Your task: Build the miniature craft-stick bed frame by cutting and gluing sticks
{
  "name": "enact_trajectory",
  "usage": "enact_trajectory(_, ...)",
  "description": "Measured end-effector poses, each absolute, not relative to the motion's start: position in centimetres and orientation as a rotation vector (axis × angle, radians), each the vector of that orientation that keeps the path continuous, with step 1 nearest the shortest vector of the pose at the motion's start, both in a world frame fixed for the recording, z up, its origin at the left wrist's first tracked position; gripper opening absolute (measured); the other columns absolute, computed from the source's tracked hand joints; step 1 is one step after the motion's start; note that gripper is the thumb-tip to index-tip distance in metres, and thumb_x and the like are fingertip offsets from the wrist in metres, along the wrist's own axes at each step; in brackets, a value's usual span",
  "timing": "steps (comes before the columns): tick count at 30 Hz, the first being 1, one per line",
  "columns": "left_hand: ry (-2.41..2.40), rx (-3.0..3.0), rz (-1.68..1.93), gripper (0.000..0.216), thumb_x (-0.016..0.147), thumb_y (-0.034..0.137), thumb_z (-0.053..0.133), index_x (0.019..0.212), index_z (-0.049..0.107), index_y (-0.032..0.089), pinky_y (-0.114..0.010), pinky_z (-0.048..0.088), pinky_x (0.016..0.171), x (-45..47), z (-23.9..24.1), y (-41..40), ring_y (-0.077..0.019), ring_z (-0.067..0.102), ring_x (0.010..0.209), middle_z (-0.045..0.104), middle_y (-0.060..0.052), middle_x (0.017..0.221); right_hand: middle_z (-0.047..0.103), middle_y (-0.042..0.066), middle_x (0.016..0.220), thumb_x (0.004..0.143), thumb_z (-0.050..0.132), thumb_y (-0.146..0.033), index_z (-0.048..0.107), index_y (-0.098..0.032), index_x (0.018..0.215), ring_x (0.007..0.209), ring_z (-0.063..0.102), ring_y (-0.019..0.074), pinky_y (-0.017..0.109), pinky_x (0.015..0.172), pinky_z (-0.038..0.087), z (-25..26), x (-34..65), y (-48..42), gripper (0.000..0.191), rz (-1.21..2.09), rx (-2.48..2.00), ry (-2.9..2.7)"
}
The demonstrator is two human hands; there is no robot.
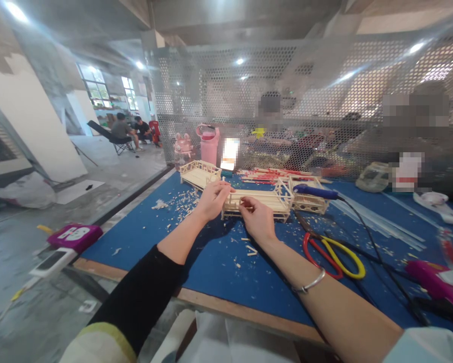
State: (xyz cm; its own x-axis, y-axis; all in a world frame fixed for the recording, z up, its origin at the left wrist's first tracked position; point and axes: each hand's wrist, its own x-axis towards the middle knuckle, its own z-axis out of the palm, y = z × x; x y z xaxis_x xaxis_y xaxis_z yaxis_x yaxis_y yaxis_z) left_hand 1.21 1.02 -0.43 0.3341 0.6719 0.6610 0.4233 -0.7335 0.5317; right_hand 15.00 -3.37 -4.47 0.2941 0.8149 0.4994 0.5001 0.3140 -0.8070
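Observation:
A miniature bed frame [266, 196] built of thin pale wooden sticks stands on the blue table. My left hand [212, 200] is closed on its left end. At the front side my right hand [260, 219] has thumb and fingers pinched together close to the rail; whatever lies between the fingertips is too small to make out. A similar stick model [198, 175] stands behind my left hand, and another stick frame [310, 201] is right of the bed. Across that frame rests a blue-handled glue gun or soldering tool [315, 191] with a black cord.
Scissors [334, 256] with red and yellow handles lie right of my right hand. Clear glue sticks [378, 222] and red-tipped sticks [272, 175] lie farther back. A lit phone [230, 154], pink cup [209, 146] and perforated screen [219, 91] line the far edge. Wood scraps litter the blue tabletop [135, 237].

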Motion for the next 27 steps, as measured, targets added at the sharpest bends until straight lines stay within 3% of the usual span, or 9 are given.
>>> enact_trajectory(19,0.937,2.344,1.360,0.036,0.088,0.024,0.036,0.079,0.071,0.017,-0.030,0.044,0.087,1.16,-0.54,1.16,-0.0165,0.058,0.093,0.066,-0.005,0.091,0.067,0.002,0.074,0.069,0.053,-0.028,0.064,-0.018,0.094,0.059,0.056,0.0155,0.029,0.064,0.044,-4.49,15.05,-3.30,0.029,0.362,-1.347,-1.370)
enact_trajectory(27,0.930,2.339,1.363,0.036,0.088,0.024,0.036,0.078,0.071,0.017,-0.030,0.045,0.086,1.26,-0.41,0.94,-0.0166,0.058,0.092,0.066,-0.005,0.090,0.067,0.002,0.078,0.071,0.051,-0.026,0.065,-0.019,0.094,0.062,0.059,0.0163,0.031,0.069,0.045,-4.48,15.03,-3.40,0.028,0.346,-1.349,-1.411)
